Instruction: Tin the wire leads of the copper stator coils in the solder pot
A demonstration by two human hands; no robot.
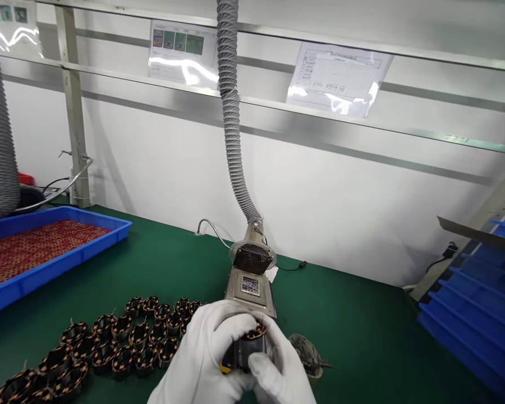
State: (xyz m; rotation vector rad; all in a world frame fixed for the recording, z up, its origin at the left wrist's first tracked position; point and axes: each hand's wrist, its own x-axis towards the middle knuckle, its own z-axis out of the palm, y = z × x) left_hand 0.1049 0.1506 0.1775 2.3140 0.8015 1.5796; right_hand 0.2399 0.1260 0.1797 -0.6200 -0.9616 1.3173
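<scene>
**Held:** dark cylindrical motor stator with copper windings [252,345], between both hands, its windings showing at the top. Left hand in white fabric glove [197,353]: fingers closed over the stator, gripping it. Right hand in white fabric glove [278,365]: fingers closed on its near side, gripping it. Small yellow-and-black object [225,367] at the left fingers, kind unclear.

**Around:** steel fume extractor with round black grille [252,261] just ahead of the fingertips. Grey mottled round part [308,353] just beyond the right fingers. Rows of copper-wound stators [122,348] left of the left fingers, on a green bench mat [353,331]. Blue plastic tray [67,259] farther left.
</scene>
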